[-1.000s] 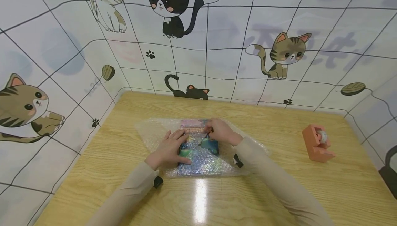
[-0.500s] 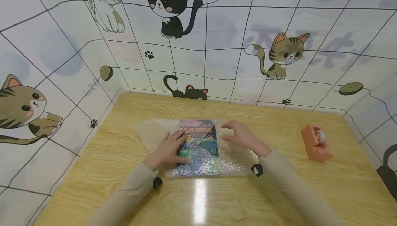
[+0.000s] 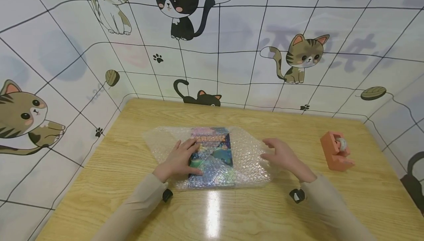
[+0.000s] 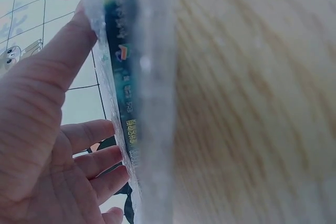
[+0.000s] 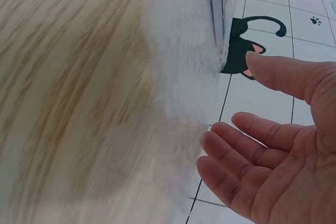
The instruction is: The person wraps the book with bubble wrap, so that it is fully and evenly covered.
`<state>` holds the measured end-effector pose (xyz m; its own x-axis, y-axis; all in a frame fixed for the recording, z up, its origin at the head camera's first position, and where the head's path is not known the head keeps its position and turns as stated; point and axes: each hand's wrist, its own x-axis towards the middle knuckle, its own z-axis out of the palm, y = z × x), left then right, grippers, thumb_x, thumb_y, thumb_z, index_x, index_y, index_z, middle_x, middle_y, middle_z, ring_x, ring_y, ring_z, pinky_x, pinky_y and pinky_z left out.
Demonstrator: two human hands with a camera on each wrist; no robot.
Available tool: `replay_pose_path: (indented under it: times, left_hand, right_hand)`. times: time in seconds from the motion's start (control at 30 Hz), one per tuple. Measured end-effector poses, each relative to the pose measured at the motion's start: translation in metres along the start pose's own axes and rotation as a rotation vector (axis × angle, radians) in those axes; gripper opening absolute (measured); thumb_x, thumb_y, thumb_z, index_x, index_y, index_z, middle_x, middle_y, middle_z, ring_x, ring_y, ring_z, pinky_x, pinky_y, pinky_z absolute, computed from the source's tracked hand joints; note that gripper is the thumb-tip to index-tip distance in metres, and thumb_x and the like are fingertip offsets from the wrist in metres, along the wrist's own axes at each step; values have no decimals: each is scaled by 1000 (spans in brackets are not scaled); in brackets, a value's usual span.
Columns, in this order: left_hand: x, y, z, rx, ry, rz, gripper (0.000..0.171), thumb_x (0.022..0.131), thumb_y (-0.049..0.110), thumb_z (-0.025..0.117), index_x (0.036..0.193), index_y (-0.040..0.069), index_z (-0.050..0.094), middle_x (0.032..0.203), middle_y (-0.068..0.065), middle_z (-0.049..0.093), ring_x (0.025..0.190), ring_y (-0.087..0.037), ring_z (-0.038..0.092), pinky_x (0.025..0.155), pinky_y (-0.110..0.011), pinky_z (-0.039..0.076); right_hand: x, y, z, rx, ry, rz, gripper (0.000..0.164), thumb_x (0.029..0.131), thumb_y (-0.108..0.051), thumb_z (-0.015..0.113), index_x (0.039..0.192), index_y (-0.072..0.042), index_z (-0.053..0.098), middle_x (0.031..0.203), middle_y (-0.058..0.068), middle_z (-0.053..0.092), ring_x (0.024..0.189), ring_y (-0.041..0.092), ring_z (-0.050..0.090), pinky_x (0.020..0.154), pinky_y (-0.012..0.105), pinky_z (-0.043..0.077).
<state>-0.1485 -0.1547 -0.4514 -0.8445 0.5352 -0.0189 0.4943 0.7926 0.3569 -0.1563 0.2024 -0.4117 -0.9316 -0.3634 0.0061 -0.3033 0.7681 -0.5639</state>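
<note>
A book (image 3: 215,156) with a colourful blue-green cover lies on the table under a layer of clear bubble wrap (image 3: 251,160). The wrap spreads out past the book on both sides. My left hand (image 3: 179,161) rests on the book's left part through the wrap, fingers spread; in the left wrist view its thumb and fingertips touch the wrap along the printed spine. My right hand (image 3: 281,155) is over the right end of the wrap, thumb apart from the loosely bent fingers, holding nothing. The right wrist view shows its fingertips (image 5: 208,163) close beside the wrap's edge.
An orange tape dispenser (image 3: 335,152) with a roll of tape stands at the right on the wooden table (image 3: 271,215). Behind and to the sides hangs a white gridded cloth (image 3: 241,31) printed with cartoon cats.
My right hand has let go near the book's top right and moved right, to the wrap's right end. The wrap there now lies in fuller view. My left hand has stayed put.
</note>
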Motion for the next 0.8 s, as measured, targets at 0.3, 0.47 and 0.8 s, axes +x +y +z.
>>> replay_pose_path:
  times: [0.3,0.47,0.8]
  left_hand:
    - [0,0,-1,-11,5,6,98,69,54,76,142,1,38,149,-20,28,138,-34,22,110,-58,10]
    - [0,0,-1,-8,-3,5,98,69,54,75,142,1,37,150,-19,28,138,-34,22,110,-58,10]
    - [1,0,-2,-14,-19,-7,97,70,54,75,142,1,37,150,-19,27,139,-34,21,111,-58,9]
  right_hand:
    - [-10,16,-7,32,-29,115,52,83,-13,69,123,13,49,106,28,60,96,40,58,81,51,50]
    - [-10,22,-10,22,-45,157,43,83,-13,68,114,13,56,91,19,63,83,32,59,71,43,51]
    - [-13,21,-18,236,-76,205,19,89,-16,64,83,2,64,68,1,59,61,13,51,53,28,47]
